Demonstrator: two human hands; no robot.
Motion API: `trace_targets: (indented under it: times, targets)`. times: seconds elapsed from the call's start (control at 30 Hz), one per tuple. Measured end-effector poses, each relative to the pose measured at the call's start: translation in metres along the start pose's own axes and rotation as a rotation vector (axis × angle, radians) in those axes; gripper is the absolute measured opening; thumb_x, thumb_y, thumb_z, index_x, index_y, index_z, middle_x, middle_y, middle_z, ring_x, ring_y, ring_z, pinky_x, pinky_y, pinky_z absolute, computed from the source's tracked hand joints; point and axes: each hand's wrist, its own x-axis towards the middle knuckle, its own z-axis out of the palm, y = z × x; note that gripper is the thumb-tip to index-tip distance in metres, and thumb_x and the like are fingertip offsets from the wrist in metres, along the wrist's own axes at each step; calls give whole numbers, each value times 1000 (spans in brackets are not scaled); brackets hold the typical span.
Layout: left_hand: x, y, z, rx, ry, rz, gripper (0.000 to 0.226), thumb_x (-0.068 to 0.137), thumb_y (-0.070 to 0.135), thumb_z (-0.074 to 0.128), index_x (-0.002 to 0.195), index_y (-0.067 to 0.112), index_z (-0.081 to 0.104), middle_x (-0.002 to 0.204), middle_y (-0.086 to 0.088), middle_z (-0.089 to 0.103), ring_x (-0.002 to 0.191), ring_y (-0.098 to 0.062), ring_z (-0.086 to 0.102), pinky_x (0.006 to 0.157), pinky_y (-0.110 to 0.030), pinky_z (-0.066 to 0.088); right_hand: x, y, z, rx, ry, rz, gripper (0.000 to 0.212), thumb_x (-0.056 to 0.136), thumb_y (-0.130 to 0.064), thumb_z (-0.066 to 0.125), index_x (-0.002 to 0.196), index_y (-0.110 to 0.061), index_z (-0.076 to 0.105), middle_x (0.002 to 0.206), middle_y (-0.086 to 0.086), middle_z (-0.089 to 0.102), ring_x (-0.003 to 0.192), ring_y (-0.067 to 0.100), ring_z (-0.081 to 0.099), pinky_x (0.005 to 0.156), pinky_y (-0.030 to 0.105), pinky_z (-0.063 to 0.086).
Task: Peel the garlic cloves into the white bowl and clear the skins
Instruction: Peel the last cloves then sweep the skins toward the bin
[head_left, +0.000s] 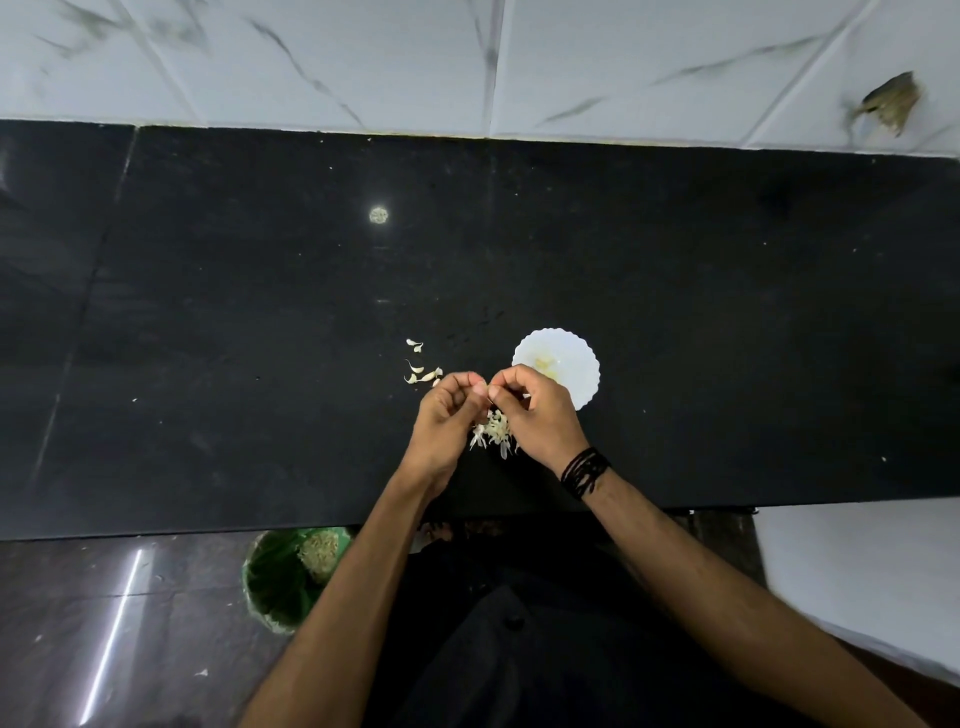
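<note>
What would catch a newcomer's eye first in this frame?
The two hands, left hand and right hand, meet fingertip to fingertip at the centre of the black counter, over a pale pile of garlic skins. Just right of them sits the white bowl; loose garlic cloves lie just left.

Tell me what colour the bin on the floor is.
Green, the bin below the counter edge, in the head view.
</note>
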Motion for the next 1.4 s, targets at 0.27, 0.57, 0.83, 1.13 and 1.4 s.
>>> trace_targets:
  times: [0.27,0.57,0.83,1.13,1.4]
  targets:
    - [1,2,9,-79,58,-32,14,102,3,51,100,9,63,73,3,61,65,-7,50,70,-22,48,-8,1,7,-2,129,-90,5,94,-16,66,90,-12,67,86,-8,67,81,7,62,75,22,51]
    - [3,6,10,-159,143,-40,10,102,12,55,99,7,63,80,-7,63,76,-18,60,83,-36,51,-18,-5,7,75,203,-147,7,90,-13,71,96,-13,67,85,-14,70,82,3,67,75,17,50]
    - [1,6,7,-26,181,19,10,99,3,59,95,10,65,77,0,68,70,-11,63,75,-28,53,-9,-7,-2,80,151,-129,9,84,-14,80,92,-16,79,85,-13,75,79,0,69,75,13,50]
    - [2,10,10,34,181,9,10,97,1,61,103,-3,69,78,-4,71,68,-9,64,69,-21,54,-6,3,-1,-243,162,-296,3,91,-18,69,89,-20,68,87,-11,66,86,11,60,77,32,52]
    - [4,12,10,82,159,-93,19,100,-2,54,91,5,68,73,-3,63,62,-9,53,66,-22,51,-5,8,0,-227,136,-329,9,91,-9,68,89,-17,65,86,-9,66,83,12,61,74,37,53]
